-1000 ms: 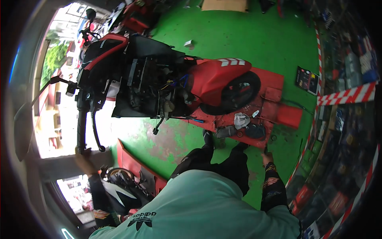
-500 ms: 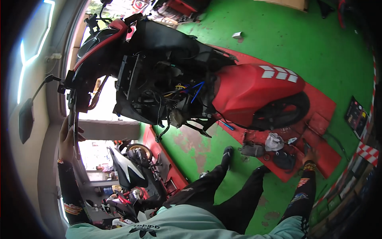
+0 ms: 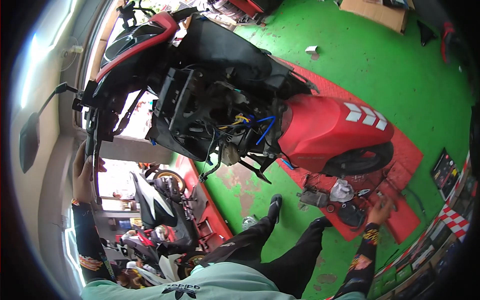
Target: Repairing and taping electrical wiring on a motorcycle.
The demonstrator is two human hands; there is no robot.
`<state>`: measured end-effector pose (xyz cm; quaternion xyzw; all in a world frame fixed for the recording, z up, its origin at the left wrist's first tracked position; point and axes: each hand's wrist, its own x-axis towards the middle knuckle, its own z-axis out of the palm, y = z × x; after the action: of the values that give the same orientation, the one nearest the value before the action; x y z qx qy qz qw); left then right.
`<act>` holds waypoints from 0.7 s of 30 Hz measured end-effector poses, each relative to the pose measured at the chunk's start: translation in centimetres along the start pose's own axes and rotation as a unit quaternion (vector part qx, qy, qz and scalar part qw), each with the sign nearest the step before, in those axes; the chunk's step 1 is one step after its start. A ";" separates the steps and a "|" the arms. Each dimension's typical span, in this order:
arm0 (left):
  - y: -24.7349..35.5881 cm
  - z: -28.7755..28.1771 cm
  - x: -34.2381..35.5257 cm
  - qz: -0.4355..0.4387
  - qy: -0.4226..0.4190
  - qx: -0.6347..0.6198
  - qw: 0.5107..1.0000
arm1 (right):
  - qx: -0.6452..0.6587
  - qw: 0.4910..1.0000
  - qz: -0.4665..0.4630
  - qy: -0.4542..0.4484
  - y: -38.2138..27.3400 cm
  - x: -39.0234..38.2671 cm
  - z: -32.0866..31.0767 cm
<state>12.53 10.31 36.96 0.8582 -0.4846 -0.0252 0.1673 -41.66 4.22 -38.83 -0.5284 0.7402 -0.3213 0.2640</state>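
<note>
A partly stripped motor scooter (image 3: 200,105) has bare wires and bracketry showing in its middle. My left hand (image 3: 84,170) is closed around the handlebar grip (image 3: 90,145), beside the lever, at the far left. At the lower right my right hand (image 3: 381,211) hovers over a red platform (image 3: 407,172), its fingers drawn together; whatever they hold is too small to tell. Close to that hand lie a crumpled white cloth (image 3: 342,191), a black pouch-like item (image 3: 351,215) and a dark cylindrical part (image 3: 314,198).
A red fender (image 3: 330,125) with white chevrons sits over a black wheel (image 3: 362,159). Another scooter (image 3: 155,200) stands at the lower left near a red ramp (image 3: 207,215). A mirror (image 3: 30,142) sticks out left. A flat black case (image 3: 446,172) lies right; a cardboard box (image 3: 375,15) is far back.
My right hand has moved slightly left and down over the platform, and the dark object at its fingers no longer shows clearly. My left hand stays on the grip. The view has shifted a little.
</note>
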 end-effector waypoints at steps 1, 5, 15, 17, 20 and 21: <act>0.4 0.0 -0.6 -0.002 0.018 -0.006 1.000 | 0.133 0.989 0.060 -0.004 -6.1 -0.5 -0.3; -1.2 -1.3 -0.7 -0.007 0.021 -0.038 0.999 | 0.205 0.963 -0.146 -0.099 -26.7 0.1 -6.5; 1.0 0.7 -0.1 0.035 0.021 -0.036 0.999 | 0.198 0.787 -0.542 -0.216 -48.9 7.7 -3.6; 0.9 0.7 -0.4 0.020 0.024 -0.055 0.998 | 0.196 0.778 -0.539 -0.257 -49.2 8.2 -2.5; 2.3 0.9 -0.7 -0.017 0.031 -0.076 0.997 | 0.229 0.831 -0.448 -0.239 -50.2 8.0 -2.1; 2.1 0.7 -0.8 -0.009 0.024 -0.074 0.997 | 0.223 0.830 -0.451 -0.240 -50.3 8.1 -1.6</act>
<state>10.22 9.74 36.86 0.8484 -0.4691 -0.0422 0.2417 -14.44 -14.95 -0.21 -0.7906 0.2411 -0.4244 0.3698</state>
